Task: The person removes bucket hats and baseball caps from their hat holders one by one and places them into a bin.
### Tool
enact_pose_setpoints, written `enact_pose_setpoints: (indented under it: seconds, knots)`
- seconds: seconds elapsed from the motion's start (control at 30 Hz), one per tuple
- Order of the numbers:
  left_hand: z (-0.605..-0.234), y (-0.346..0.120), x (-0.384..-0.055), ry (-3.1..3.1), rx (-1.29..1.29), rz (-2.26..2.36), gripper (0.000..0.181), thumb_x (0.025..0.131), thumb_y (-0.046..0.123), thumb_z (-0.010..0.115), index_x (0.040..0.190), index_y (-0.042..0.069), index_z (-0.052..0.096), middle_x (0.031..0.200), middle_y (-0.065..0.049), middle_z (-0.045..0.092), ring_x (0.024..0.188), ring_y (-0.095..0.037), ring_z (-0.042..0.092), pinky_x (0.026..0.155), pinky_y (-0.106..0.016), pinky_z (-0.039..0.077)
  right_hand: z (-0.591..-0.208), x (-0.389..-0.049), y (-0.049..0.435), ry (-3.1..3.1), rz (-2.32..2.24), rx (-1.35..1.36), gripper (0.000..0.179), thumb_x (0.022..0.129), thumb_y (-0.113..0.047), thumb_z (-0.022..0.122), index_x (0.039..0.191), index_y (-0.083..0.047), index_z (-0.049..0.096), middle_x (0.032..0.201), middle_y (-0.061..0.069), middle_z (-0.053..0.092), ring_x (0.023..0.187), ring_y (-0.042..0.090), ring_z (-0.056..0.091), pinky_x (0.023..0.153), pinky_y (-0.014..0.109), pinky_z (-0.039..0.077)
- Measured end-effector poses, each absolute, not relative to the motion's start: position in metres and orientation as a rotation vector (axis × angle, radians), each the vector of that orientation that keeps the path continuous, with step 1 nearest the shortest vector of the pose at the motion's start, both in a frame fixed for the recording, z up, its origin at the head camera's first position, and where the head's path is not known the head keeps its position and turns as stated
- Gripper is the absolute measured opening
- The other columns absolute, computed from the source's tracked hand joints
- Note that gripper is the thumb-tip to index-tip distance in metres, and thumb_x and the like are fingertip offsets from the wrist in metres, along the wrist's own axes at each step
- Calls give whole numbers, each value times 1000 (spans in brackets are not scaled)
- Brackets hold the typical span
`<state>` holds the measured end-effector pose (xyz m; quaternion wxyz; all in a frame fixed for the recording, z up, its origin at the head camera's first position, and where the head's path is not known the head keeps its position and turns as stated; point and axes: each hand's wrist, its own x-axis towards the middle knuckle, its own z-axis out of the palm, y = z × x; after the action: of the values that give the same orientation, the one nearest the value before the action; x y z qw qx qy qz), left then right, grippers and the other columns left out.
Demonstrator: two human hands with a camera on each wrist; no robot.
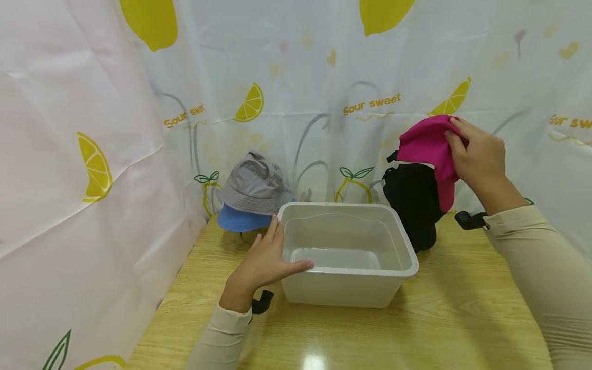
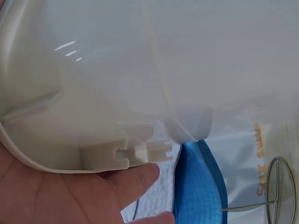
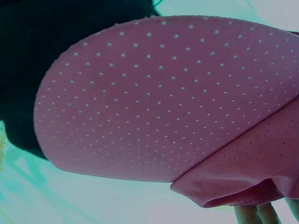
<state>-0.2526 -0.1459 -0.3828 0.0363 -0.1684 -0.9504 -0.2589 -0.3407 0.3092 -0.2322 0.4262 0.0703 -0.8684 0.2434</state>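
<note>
High on the right, my right hand [image 1: 481,151] pinches the crown of a magenta cap [image 1: 423,141] between thumb and fingers. The cap's brim hangs down, and its small perforations show in the right wrist view, where the brim [image 3: 140,102] fills the middle. Just below and behind it are black caps [image 1: 411,200], partly covered by the magenta one. My left hand [image 1: 268,259] rests on the front left corner of a whitish plastic bin [image 1: 342,288], thumb along the front rim, fingers straight along the left side. Nothing lies inside the bin.
Behind my left hand, a grey bucket hat [image 1: 256,185] sits over a blue hat [image 1: 240,220]. A wire stand [image 2: 276,191] shows beside them in the left wrist view. The wooden table [image 1: 296,339] meets a lemon-print curtain [image 1: 296,61] at the back and left.
</note>
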Motion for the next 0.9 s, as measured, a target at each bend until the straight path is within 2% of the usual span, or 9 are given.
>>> enact_pose_setpoints:
  seconds: [0.37,0.43,0.47,0.53,0.57,0.6,0.63,0.9]
  knots:
    - [-384,-145,-254,-2924,-511,-810,138,74,93,59,166,5,5,175,-14,-5,157,-39,23,127,-60,9,-220,-329,291,-2210,638,205,42,106,-38,56,145,-25,61,146,5,60,131,37,61,107,56,48]
    - [-383,-145,-254,-2927,-509,-809,138,74,93,58,166,5,4,175,-14,-5,157,-39,23,128,-60,9,-219,-327,288,-2207,643,212,41,106,-39,57,145,-27,61,146,4,60,130,37,62,108,34,51]
    - [-383,-145,-253,-2927,-510,-809,138,74,93,59,167,6,4,175,-14,-5,157,-39,23,128,-60,9,-218,-326,287,-2202,643,216,41,106,-39,57,145,-27,61,145,4,61,129,37,63,104,22,50]
    - [-383,-145,-253,-2928,-512,-814,139,74,94,58,167,6,4,175,-14,-5,157,-39,23,128,-59,9,-216,-324,284,-2185,640,223,40,105,-39,58,144,-28,62,144,3,62,124,38,65,91,5,41]
    - [-382,-145,-253,-2927,-513,-815,139,74,94,58,167,6,4,175,-13,-5,157,-38,23,128,-59,9,-215,-323,283,-2178,642,225,40,105,-39,58,143,-28,63,143,3,62,122,38,67,83,0,35]
    - [-382,-145,-253,-2931,-510,-814,139,73,94,58,167,7,3,175,-13,-6,157,-38,22,128,-58,9,-214,-322,281,-2173,648,227,39,105,-39,58,143,-29,63,143,3,63,120,39,68,77,-1,29]
    - [-382,-145,-253,-2933,-508,-813,139,73,94,58,167,6,3,175,-13,-6,157,-37,22,128,-58,9,-214,-321,279,-2170,657,231,39,105,-39,58,142,-29,64,142,3,63,118,39,68,75,-1,29]
    - [-383,-146,-253,-2952,-494,-809,138,74,92,60,166,7,3,175,-12,-7,157,-38,22,128,-60,8,-213,-315,265,-2180,684,278,39,104,-40,60,141,-30,64,141,4,64,120,36,68,80,-1,32]
